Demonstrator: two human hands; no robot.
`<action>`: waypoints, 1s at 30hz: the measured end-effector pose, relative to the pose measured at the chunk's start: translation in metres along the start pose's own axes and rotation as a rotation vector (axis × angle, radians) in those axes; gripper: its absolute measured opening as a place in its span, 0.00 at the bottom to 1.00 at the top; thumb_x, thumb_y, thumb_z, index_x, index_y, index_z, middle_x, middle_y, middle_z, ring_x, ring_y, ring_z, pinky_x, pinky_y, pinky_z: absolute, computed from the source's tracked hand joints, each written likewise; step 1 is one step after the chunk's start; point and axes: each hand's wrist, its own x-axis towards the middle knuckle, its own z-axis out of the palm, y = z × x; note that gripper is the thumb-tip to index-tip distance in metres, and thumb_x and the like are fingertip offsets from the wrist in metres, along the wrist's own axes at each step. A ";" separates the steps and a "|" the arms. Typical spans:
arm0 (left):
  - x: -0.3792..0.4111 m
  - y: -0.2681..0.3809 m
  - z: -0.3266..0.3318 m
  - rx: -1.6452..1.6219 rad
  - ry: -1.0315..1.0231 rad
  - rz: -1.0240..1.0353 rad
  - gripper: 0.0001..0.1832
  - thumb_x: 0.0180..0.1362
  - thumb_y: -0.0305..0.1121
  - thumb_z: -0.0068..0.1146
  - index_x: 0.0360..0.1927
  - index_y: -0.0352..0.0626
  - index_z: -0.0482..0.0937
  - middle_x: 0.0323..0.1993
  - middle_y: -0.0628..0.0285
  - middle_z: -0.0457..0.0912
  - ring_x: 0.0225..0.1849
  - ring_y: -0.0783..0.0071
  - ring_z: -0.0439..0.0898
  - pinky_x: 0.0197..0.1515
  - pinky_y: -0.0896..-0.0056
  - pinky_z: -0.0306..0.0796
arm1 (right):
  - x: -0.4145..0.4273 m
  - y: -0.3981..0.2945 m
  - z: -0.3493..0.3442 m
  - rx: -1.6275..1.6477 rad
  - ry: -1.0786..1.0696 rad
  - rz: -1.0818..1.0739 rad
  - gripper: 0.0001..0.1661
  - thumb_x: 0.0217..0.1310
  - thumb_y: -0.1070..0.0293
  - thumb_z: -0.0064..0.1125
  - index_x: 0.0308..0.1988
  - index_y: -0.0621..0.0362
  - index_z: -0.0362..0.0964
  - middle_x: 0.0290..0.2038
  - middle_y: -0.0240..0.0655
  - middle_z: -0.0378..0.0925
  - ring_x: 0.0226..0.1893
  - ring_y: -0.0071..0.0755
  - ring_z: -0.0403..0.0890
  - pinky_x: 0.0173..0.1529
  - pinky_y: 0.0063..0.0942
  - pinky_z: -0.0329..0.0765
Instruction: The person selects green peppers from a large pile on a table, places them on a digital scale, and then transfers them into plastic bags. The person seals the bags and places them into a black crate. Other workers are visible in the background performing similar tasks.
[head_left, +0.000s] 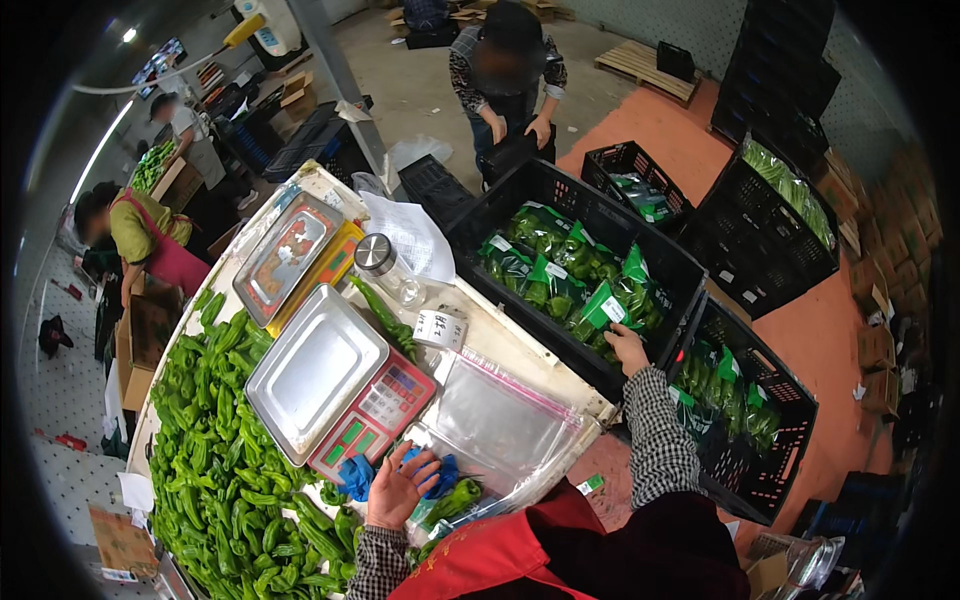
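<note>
My left hand (403, 487) is turned palm up with its fingers apart, above crumpled blue material (357, 477) near the table's front edge. Beside it lie a few green peppers (456, 501) and a stack of clear plastic zip bags (504, 420). My right hand (628, 349) reaches into a black plastic crate (491, 289). Its fingers touch a clear bag of green peppers (604, 309) with a green printed top and a white label. Whether they grip the bag is partly hidden. Several similar bags fill the crate's floor.
A red digital scale (375, 409) with a steel pan stands by a large pile of green peppers (225, 450). Behind are a second scale (289, 255), a glass jar (386, 266) and a label roll (439, 330). Another bagged-pepper crate (757, 457) stands right. A co-worker (510, 82) bends over ahead.
</note>
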 end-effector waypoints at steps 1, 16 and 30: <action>-0.004 0.000 -0.001 0.000 0.006 0.002 0.34 0.69 0.54 0.52 0.72 0.47 0.65 0.65 0.42 0.73 0.63 0.44 0.75 0.63 0.45 0.72 | 0.001 -0.001 0.003 -0.076 0.045 -0.042 0.28 0.73 0.62 0.55 0.66 0.61 0.67 0.70 0.49 0.61 0.65 0.50 0.69 0.66 0.45 0.71; -0.111 -0.013 -0.049 -0.045 0.042 0.145 0.29 0.73 0.50 0.49 0.69 0.42 0.67 0.55 0.53 0.80 0.55 0.62 0.80 0.64 0.56 0.71 | -0.200 -0.064 0.195 0.052 -0.827 -0.475 0.14 0.74 0.67 0.53 0.52 0.63 0.75 0.41 0.36 0.84 0.39 0.26 0.84 0.43 0.21 0.79; -0.257 -0.033 -0.161 -0.297 0.291 0.483 0.21 0.77 0.42 0.42 0.64 0.37 0.70 0.47 0.52 0.83 0.48 0.65 0.82 0.55 0.64 0.76 | -0.427 0.000 0.439 -0.485 -1.493 -0.664 0.17 0.70 0.68 0.55 0.52 0.68 0.76 0.42 0.39 0.85 0.40 0.27 0.85 0.44 0.25 0.81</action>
